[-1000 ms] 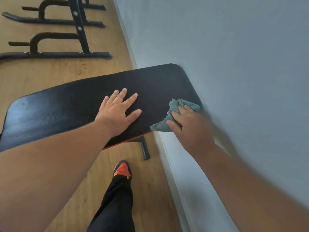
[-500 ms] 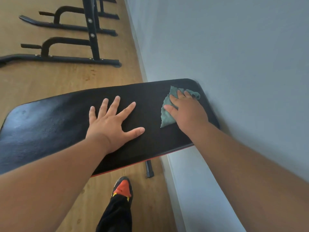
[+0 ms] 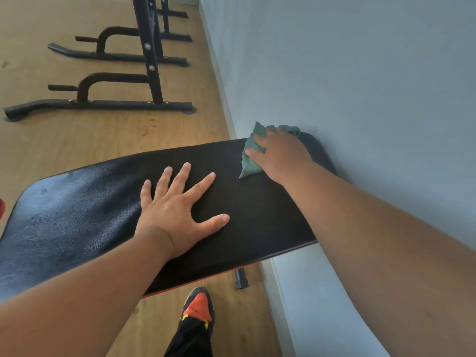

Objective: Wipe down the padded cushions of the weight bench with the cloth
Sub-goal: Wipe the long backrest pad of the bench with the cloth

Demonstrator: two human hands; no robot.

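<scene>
The black padded bench cushion (image 3: 103, 202) runs from the left edge to the wall on the right. A green cloth (image 3: 248, 164) lies at its far right corner. My right hand (image 3: 279, 153) lies on top of the cloth and presses it onto the pad, thumb out to the left, with the fingertips at the pad's far edge. My left hand (image 3: 177, 212) rests flat on the middle of the cushion with its fingers spread and holds nothing.
A pale grey wall (image 3: 360, 86) rises right beside the bench's right end. A black metal rack (image 3: 144, 73) stands on the wooden floor (image 3: 64, 137) beyond the bench. My orange-toed shoe (image 3: 198, 305) and a bench foot (image 3: 240, 278) show below the cushion.
My right hand has slid the cloth from the near right edge of the pad across to its far right corner. My left hand has stayed flat on the cushion.
</scene>
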